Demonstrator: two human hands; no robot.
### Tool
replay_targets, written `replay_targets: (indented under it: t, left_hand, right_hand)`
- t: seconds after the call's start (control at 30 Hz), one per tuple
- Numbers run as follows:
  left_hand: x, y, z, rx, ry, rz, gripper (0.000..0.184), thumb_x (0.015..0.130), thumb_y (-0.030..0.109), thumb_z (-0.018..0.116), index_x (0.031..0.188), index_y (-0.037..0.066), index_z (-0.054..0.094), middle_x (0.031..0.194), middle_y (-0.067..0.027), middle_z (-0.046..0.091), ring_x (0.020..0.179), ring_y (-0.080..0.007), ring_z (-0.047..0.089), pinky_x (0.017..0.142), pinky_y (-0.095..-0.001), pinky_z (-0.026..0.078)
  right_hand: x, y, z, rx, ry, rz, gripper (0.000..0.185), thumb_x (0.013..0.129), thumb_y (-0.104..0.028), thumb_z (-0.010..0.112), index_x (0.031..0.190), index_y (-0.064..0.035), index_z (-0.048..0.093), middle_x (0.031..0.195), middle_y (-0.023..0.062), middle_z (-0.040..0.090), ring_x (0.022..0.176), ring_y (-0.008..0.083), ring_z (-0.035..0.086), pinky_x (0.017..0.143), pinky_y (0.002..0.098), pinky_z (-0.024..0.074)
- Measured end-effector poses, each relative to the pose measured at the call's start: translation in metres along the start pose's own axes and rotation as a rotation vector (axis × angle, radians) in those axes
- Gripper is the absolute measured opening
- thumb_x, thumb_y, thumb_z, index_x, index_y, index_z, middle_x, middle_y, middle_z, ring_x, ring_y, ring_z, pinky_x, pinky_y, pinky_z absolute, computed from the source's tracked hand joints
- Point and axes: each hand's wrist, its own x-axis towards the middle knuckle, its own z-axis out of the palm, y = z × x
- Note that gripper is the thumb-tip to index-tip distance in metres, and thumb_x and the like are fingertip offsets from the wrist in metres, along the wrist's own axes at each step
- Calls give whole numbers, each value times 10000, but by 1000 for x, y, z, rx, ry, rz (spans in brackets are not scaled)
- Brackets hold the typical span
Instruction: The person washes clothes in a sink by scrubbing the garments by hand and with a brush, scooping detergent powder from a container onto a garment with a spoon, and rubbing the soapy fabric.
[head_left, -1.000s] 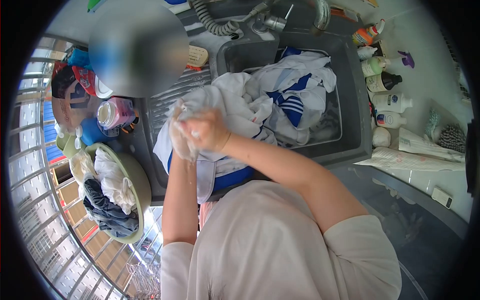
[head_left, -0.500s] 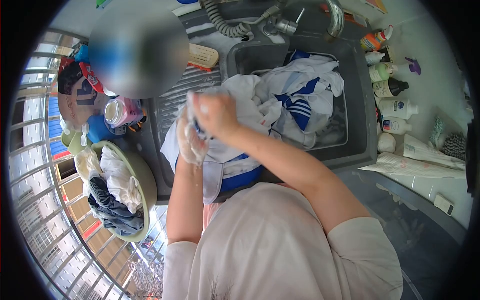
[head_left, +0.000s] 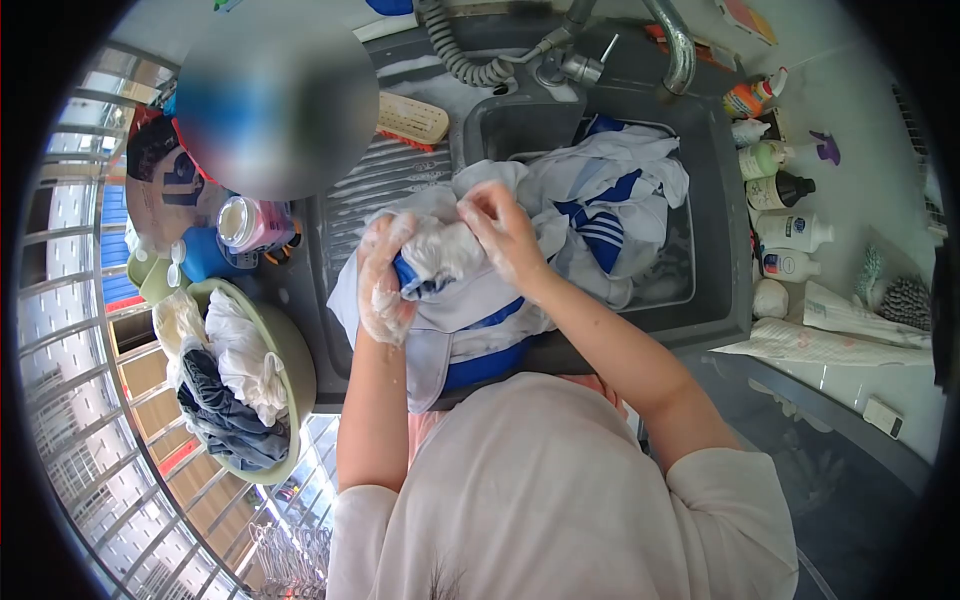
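A wet white and blue garment (head_left: 443, 252) is bunched between my two hands over the ribbed drainboard. My left hand (head_left: 384, 275), covered in suds, is closed around its left side, where a bit of blue cloth shows. Thumb and fingers of my right hand (head_left: 503, 238) pinch the white cloth at the upper right. Below my hands more of the white and blue cloth spreads over the sink's front edge. In the basin lies further white cloth (head_left: 650, 160) with a blue panel (head_left: 603, 237) bearing white stripes; whether it is all one garment I cannot tell.
The grey sink (head_left: 715, 200) has a faucet (head_left: 580, 68) at the back. A brush (head_left: 412, 118) lies on the drainboard. At left stand a green basin of clothes (head_left: 295, 370) and a pink-labelled jar (head_left: 255, 222). Several bottles (head_left: 790, 232) line the right wall.
My hands were pressed together over the cloth. Now they are apart, my right hand further right and pinching the fabric, with the bunched cloth exposed between them.
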Motion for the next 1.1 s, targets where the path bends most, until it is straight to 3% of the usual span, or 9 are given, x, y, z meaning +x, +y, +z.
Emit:
replay_targets:
  t: [0.13,0.23,0.4,0.47,0.63,0.73,0.83,0.9,1.1]
  left_hand:
    - [-1,-3,-1,299,-134,232,286,722,-64,621,695,98,387,706,14,494,635,-116,488,612,-276,423]
    - [-5,-9,17,1138,-637,1287,331,581,-155,615,794,70,498,767,-59,507,733,-260,537,665,-335,447]
    - [-8,-45,-25,1380,-789,1176,413,673,-48,620,1064,82,596,1167,-101,568,1012,-308,594,805,-414,487]
    - [-19,-52,-43,1905,-969,649,509,740,-4,566,1230,128,591,1309,-78,545,1113,-299,575,866,-435,476]
    - [-34,-42,-104,1688,-956,702,442,746,-2,574,1172,101,632,1168,-115,626,1049,-292,601,840,-406,467]
    - [-42,-30,-98,1343,-210,984,277,640,6,655,907,45,592,934,-165,587,907,-304,567,810,-419,449]
    - [-42,-25,-58,1304,-75,1182,363,678,79,629,1040,69,611,1112,-177,587,1084,-341,540,963,-494,381]
    - [-38,-14,-38,1834,-536,878,500,762,197,612,1252,111,562,1343,-151,506,1288,-358,425,1100,-579,199]
    - [-53,-45,-59,2066,-353,585,732,797,395,686,1457,264,398,1563,-82,254,1434,-349,226,1105,-665,66]
  right_hand:
    - [-3,-7,-21,277,-151,478,473,900,-276,670,1271,-55,477,1051,61,610,928,137,588,786,285,489]
    - [-7,-17,-27,542,-221,374,475,845,-162,716,1256,-50,506,1077,42,604,1021,132,571,840,283,470]
    - [-15,18,-34,-502,-110,-508,369,686,15,633,1045,-41,571,1095,116,605,1048,319,574,914,395,448]
    - [-34,47,-37,-574,-133,-484,332,677,2,600,999,-76,586,1024,115,610,985,371,544,868,447,444]
    - [-72,47,-40,-668,-314,-592,161,680,-76,604,832,-128,618,963,65,576,948,289,538,863,417,383]
    - [-85,40,-11,-577,-403,-509,169,644,-144,638,810,-163,612,896,46,554,944,259,544,847,431,344]
    - [-74,42,26,-467,-597,-572,189,630,-197,654,814,-164,626,879,40,569,927,249,558,882,455,348]
    - [-60,47,20,-545,-532,-686,196,621,-199,650,813,-165,634,878,35,582,920,240,562,895,451,351]
    - [-37,65,-85,-820,-389,-731,186,567,-120,609,751,-149,611,907,22,596,924,251,546,874,455,366]
